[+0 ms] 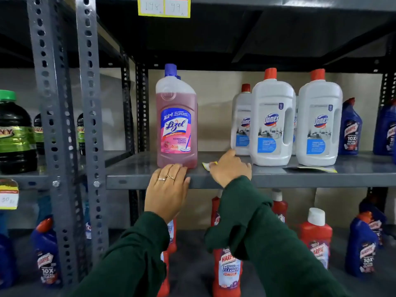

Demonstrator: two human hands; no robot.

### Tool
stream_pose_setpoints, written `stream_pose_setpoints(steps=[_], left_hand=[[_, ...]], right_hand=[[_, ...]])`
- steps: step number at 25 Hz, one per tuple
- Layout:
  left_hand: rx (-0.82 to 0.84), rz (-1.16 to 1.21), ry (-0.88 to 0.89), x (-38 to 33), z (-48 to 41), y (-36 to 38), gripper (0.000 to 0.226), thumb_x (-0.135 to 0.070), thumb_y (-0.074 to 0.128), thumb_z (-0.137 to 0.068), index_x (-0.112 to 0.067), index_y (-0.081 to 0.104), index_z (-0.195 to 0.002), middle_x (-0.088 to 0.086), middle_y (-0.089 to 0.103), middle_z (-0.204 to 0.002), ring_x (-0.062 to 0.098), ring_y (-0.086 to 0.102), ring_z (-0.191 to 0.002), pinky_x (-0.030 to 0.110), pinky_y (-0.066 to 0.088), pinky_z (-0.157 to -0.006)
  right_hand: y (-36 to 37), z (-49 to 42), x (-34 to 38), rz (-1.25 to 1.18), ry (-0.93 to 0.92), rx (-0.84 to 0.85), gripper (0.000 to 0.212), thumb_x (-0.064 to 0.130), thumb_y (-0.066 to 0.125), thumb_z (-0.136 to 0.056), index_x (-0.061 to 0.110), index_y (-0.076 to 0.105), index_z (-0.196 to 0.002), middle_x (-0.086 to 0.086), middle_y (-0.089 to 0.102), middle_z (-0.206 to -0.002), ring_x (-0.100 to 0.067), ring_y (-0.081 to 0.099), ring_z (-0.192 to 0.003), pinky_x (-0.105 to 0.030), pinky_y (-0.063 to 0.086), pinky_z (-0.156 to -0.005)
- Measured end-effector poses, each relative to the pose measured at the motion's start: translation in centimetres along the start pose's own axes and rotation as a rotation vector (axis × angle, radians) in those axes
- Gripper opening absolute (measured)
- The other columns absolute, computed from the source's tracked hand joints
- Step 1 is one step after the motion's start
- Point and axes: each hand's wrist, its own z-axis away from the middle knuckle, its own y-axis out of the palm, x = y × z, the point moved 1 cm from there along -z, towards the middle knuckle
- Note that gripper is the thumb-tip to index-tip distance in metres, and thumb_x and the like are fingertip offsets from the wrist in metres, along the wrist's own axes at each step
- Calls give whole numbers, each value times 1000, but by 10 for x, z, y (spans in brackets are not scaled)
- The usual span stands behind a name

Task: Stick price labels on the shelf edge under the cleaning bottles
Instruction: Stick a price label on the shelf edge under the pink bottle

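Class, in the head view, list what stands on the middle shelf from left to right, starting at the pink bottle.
Pink Lizol bottle → small label scrap → front Domex bottle → second front Domex bottle → blue Harpic bottle.

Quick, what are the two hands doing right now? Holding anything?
Left hand: open, flat on the shelf edge below the pink bottle, holding nothing.
Right hand: on a yellow-edged label; grip unclear.

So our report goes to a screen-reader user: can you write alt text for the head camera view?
A person's left hand presses flat on the grey shelf edge below a pink Lizol bottle, while the right hand touches a small label lying on the shelf beside white Domex bottles.
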Motion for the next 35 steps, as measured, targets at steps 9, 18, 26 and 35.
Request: stream_pose_setpoints(steps=[9,18,26,35], left_hand=[[-20,-22,-3,2,4,5,33,-24,32,-93,-4,56,-101,15,66,-90,33,59,-81,41,34,-82],[-122,800,-257,-5,-4,-26,58,-37,37,-92,-16,15,-142,14,28,-147,22,29,-132,34,26,-107],[-61,481,-90,25,11,-45,29,-39,50,-82,-19,70,-85,2,68,-111,23,30,-125,60,19,-105],[102,362,-69,31,17,-47,12,-11,66,-81,-15,67,-70,8,68,-112,32,45,-121,50,15,-107]], right_hand=[[-1,13,0,-346,-32,-344,41,-2,56,-76,7,41,-113,-12,59,-112,-33,55,-102,-49,31,-107],[-6,36,-13,-805,-216,-136,11,18,60,-84,23,67,-92,-1,72,-89,-15,67,-83,-44,56,-84],[4,69,-11,-347,-511,-47,12,18,63,-84,13,70,-92,-7,75,-94,-18,64,-86,-33,32,-105],[31,70,-2,-245,-569,-149,11,17,65,-82,8,69,-84,-2,58,-83,-18,53,-79,-31,44,-88]])
